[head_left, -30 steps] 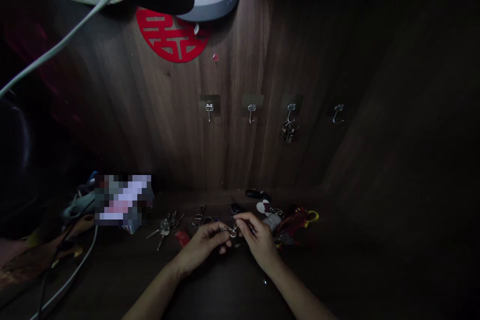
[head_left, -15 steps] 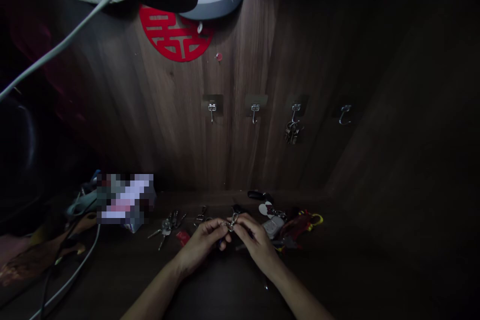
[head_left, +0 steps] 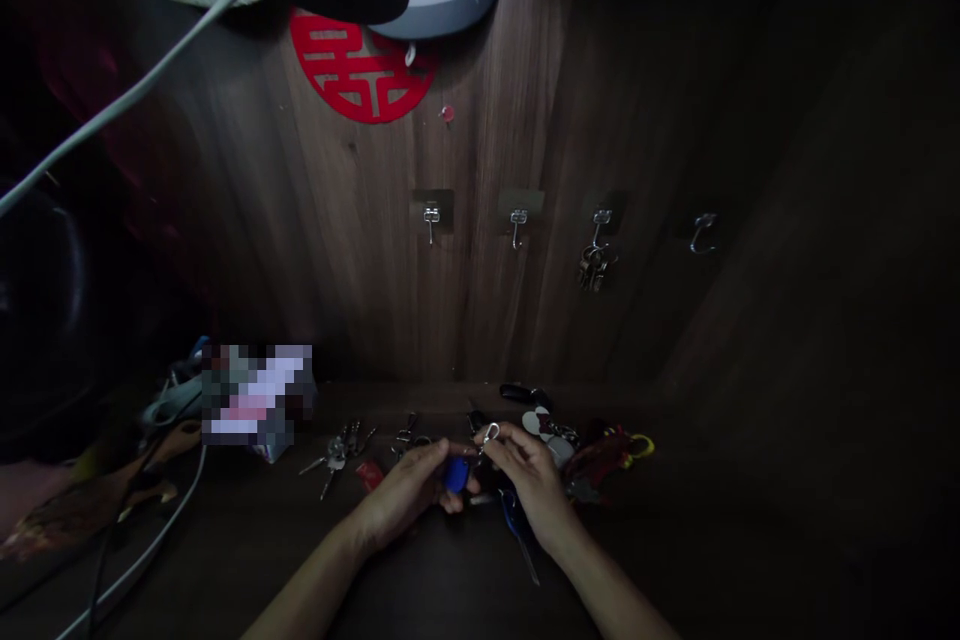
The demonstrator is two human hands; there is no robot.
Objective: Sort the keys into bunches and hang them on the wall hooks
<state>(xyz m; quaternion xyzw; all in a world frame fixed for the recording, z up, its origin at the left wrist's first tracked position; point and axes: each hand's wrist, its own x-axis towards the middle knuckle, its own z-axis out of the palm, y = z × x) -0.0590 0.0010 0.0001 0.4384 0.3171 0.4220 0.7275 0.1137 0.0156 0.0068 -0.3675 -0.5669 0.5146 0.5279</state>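
Observation:
My left hand (head_left: 417, 482) has its fingers curled round a blue key fob (head_left: 456, 475), which shows between thumb and fingertips. In a pinch, my right hand (head_left: 529, 470) grips a silver metal clasp (head_left: 491, 433) that sticks up beyond the thumb. A key with a blue head (head_left: 514, 515) shows just below the right hand, its blade pointing down; whether it hangs from the clasp is hidden. Left of my left hand lie a red tag (head_left: 369, 475) and a bunch of keys (head_left: 336, 455). More key rings (head_left: 409, 435) lie behind it.
Metal hooks (head_left: 518, 220) line the wooden wall; a bunch of keys (head_left: 596, 268) hangs from one. White discs on a chain (head_left: 536, 422), a black fob (head_left: 515, 391) and a yellow-ended item (head_left: 641, 447) lie right. A blurred box (head_left: 259, 400) and white cable (head_left: 184, 490) are left.
My hands have drawn slightly apart. The blue fob has come into view in the left hand, and the clasp and blue-headed key now show more clearly by the right.

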